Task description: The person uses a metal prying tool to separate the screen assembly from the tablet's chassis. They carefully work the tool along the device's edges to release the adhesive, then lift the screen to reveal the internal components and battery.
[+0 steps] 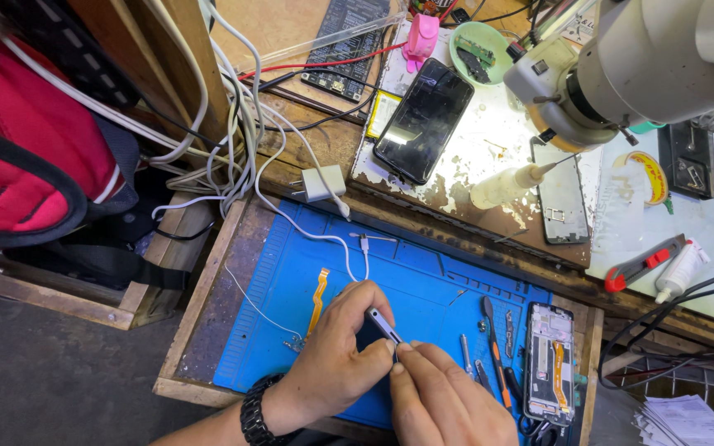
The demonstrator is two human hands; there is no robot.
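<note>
My left hand (336, 351) and my right hand (440, 396) meet over a blue work mat (423, 272) at the bottom centre. Together they pinch a small grey metal part (384, 325), a thin oblong piece, between thumbs and fingertips. A black watch sits on my left wrist. An orange flex cable (317, 301) lies on the mat just left of my left hand. An opened phone frame (549, 362) with an orange ribbon inside rests on the mat to the right.
Tweezers and screwdrivers (493, 351) lie between my hands and the phone frame. A black phone (423, 120) rests on the worn bench behind, near a microscope head (621, 70), a white squeeze bottle (506, 186) and a white charger (324, 183). A red bag (26, 140) sits left.
</note>
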